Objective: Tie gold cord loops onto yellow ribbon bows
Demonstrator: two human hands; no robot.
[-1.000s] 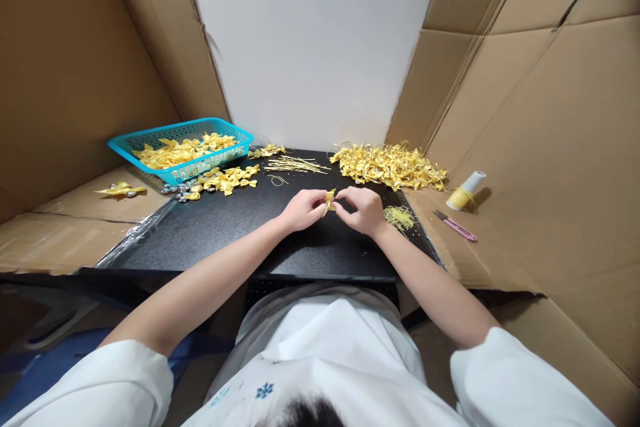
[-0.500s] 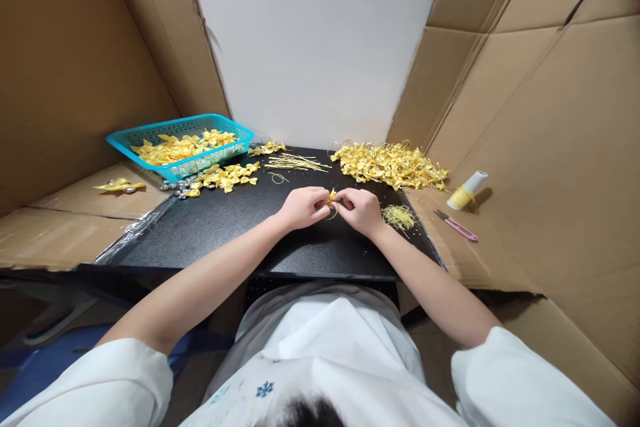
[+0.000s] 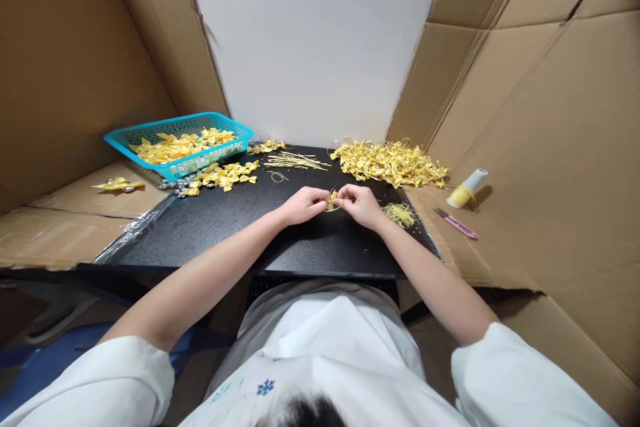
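Head view: left hand (image 3: 306,205) and right hand (image 3: 362,205) mid-frame, fingertips pinched on one small yellow ribbon piece (image 3: 332,198), thin yellow cord (image 3: 334,210) just below it, over black worktop (image 3: 220,230). Likely fitting cord to ribbon; next move calls for steady left, fine right-hand pinch.
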